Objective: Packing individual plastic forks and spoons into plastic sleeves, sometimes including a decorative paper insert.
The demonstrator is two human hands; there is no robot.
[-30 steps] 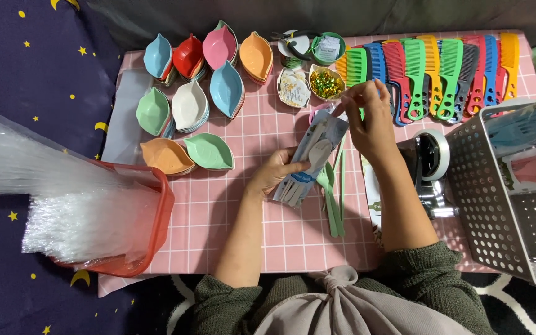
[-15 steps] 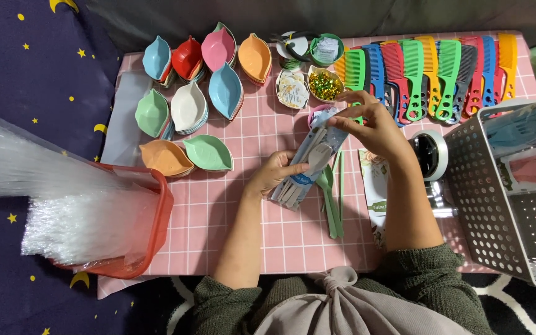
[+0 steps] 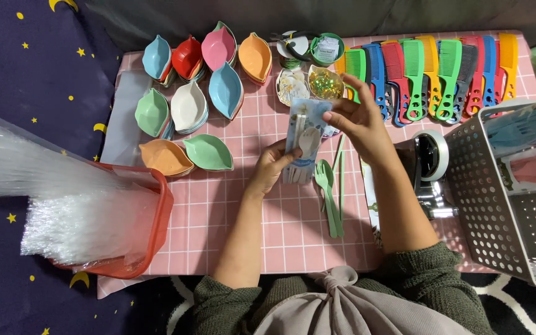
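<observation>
My left hand (image 3: 272, 166) grips the lower end of a clear packet (image 3: 304, 136) with a printed blue card and pale cutlery inside. My right hand (image 3: 356, 118) pinches the packet's top edge. The packet is held upright above the pink checked cloth (image 3: 231, 217). Right beside it on the cloth lie a loose green fork and spoon (image 3: 330, 186).
Leaf-shaped coloured dishes (image 3: 200, 93) are spread at the back left. A row of coloured combs (image 3: 435, 68) lies back right, small bowls with beads (image 3: 325, 80) between. A tape dispenser (image 3: 430, 162) and a white perforated basket (image 3: 510, 192) stand right. A red bin of clear bags (image 3: 82, 217) sits left.
The packet has swung from tilted to upright and shifted slightly left. My right hand came down from the combs to the packet's top edge.
</observation>
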